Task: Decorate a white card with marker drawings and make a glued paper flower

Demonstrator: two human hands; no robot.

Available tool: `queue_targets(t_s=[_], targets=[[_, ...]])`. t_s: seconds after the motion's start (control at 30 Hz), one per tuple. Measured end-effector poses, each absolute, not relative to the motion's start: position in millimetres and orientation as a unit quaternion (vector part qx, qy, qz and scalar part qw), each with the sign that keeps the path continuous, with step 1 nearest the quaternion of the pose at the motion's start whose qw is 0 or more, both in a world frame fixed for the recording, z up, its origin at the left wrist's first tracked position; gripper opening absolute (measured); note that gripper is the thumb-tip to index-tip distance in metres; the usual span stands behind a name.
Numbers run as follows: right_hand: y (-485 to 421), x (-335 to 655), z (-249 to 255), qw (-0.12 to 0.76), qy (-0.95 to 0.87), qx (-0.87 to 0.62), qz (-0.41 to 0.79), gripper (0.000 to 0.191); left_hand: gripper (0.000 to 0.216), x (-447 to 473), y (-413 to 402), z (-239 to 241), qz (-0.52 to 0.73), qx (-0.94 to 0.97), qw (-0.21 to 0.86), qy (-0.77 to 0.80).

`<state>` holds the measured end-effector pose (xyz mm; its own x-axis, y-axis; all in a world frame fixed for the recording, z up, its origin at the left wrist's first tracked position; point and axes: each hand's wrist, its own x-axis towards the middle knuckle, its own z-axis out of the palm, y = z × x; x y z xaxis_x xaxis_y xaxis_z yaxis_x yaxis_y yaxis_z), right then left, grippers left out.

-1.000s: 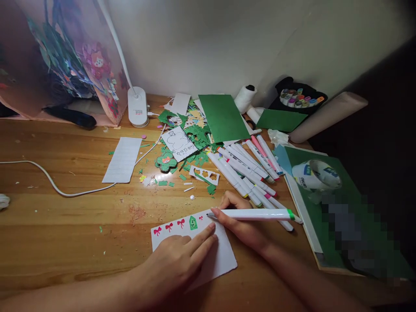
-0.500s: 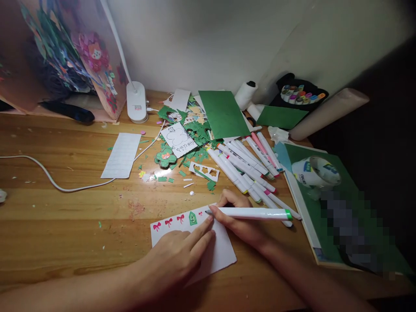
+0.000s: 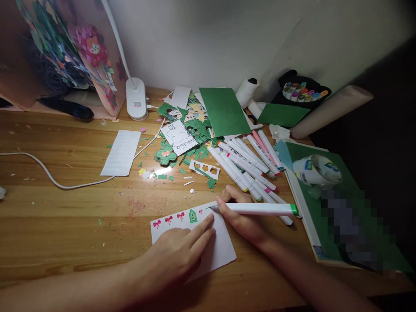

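Note:
A white sheet of paper (image 3: 221,247) lies at the front of the table, with red bows and a green house-like shape drawn along its top edge. My left hand (image 3: 185,247) rests flat on it, index and middle fingers stretched toward the drawings. In my right hand (image 3: 238,212) is a white marker with a green end (image 3: 260,209), gripped between thumb and fingers. Its tip touches the paper near the top right corner, where a short dark line shows beside the smallest bow.
Behind my right hand lie several white markers (image 3: 240,162). Green paper scraps, a green card (image 3: 224,112) and a flower-shaped piece (image 3: 165,154) are farther back. A tape roll (image 3: 305,171) sits on a green board at right. A lamp base (image 3: 136,99) and its cable stand left.
The marker tip has moved slightly right and up along the paper, and a short dark line now shows behind it. My left hand has stayed in place.

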<state>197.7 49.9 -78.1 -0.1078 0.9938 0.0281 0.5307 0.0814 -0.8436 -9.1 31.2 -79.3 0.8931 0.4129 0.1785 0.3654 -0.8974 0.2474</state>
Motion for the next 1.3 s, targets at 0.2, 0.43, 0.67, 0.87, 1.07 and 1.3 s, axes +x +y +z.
queue_targets(t_s=[0.2, 0.43, 0.67, 0.87, 1.07, 1.3], targets=[[48.6, 197.5, -76.9, 0.317, -0.665, -0.578, 0.351, 0.028, 0.041, -8.2, 32.3, -78.5, 0.103, 0.971, 0.091, 0.197], [47.3, 198.1, -74.3, 0.300, -0.675, -0.567, 0.365, 0.029, 0.041, -8.8, 32.2, -80.1, 0.087, 0.971, 0.102, 0.196], [49.2, 200.0, -77.3, 0.305, -0.657, -0.572, 0.385, 0.029, 0.040, -8.6, 31.5, -80.4, 0.098, 0.971, 0.091, 0.196], [49.6, 197.9, -76.3, 0.300, -0.650, -0.583, 0.385, 0.030, 0.041, -8.0, 31.3, -80.6, 0.101, 0.969, 0.099, 0.201], [49.8, 195.0, -75.4, 0.326, -0.634, -0.587, 0.383, 0.028, 0.041, -8.2, 30.4, -80.7, 0.087, 0.971, 0.092, 0.202], [50.1, 194.2, -74.8, 0.340, -0.628, -0.586, 0.383, 0.027, 0.041, -8.2, 30.2, -83.1, 0.097, 0.971, 0.093, 0.198]])
